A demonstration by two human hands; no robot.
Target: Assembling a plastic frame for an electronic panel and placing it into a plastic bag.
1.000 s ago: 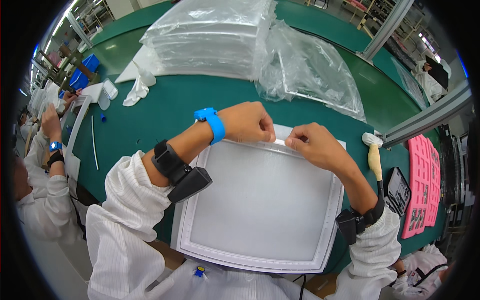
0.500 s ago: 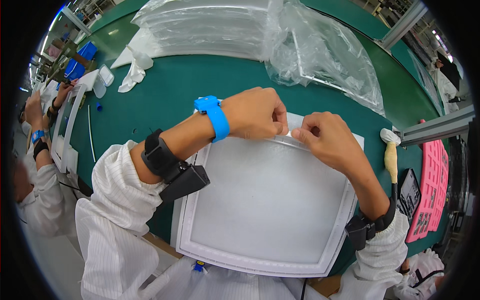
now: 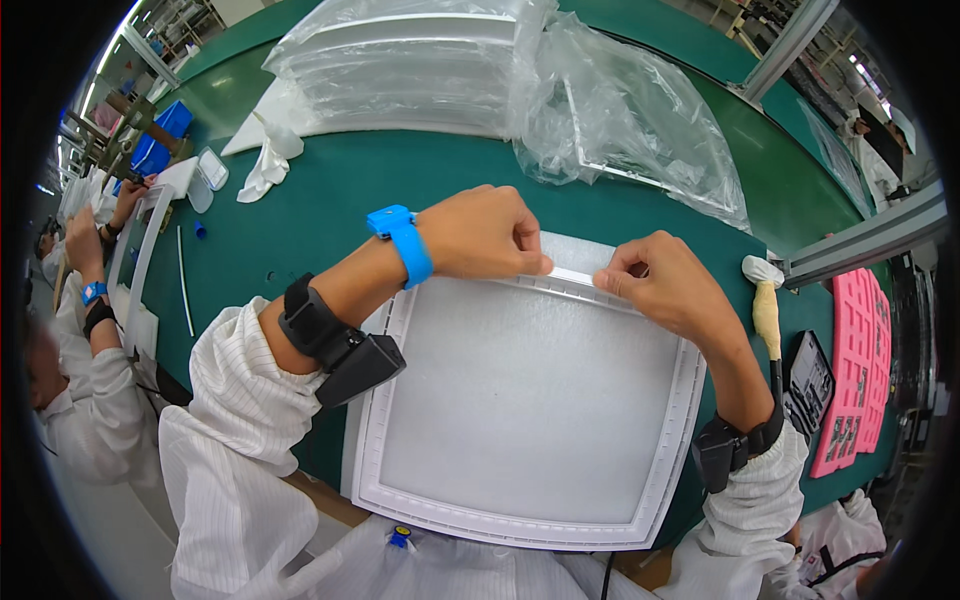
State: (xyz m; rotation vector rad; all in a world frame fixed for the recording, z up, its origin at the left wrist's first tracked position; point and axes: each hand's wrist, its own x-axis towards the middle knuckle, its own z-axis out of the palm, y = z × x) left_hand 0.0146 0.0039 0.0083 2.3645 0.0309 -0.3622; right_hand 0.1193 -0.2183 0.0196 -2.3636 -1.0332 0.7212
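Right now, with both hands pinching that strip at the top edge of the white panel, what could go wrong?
The thin strip is pinched between the left hand and the right hand only near its middle, so it may seat crooked or kink. The white square panel overhangs the near edge of the green table; pressing hard could tip or slide it. The loose plastic bag lies close behind and could snag.
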